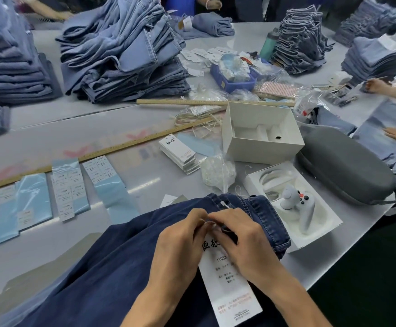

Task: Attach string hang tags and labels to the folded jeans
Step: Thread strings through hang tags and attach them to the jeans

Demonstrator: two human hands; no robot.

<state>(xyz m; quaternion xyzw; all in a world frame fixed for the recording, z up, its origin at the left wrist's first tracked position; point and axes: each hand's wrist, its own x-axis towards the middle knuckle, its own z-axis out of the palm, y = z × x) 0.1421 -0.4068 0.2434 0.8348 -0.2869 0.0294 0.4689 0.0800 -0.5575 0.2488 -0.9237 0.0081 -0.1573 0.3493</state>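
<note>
Dark blue jeans point(112, 267) lie across the near edge of the grey table, waistband at the far end. On them rests a long white hang tag point(230, 293) with black printed characters. My left hand point(180, 241) and my right hand point(241, 239) meet at the tag's top end, near the waistband. The fingertips of both pinch a thin white string point(204, 220) there. A white string end point(224, 205) pokes out at the waistband just beyond my fingers. What the string passes through is hidden by my fingers.
A stack of white hang tags point(180, 153), loose strings point(199, 121), a bag of fasteners point(218, 172) and sheets of labels point(67, 187) lie ahead. White boxes point(261, 132), a grey case point(343, 168) and piles of jeans point(123, 57) surround them. Other people's hands point(376, 85) work at the right.
</note>
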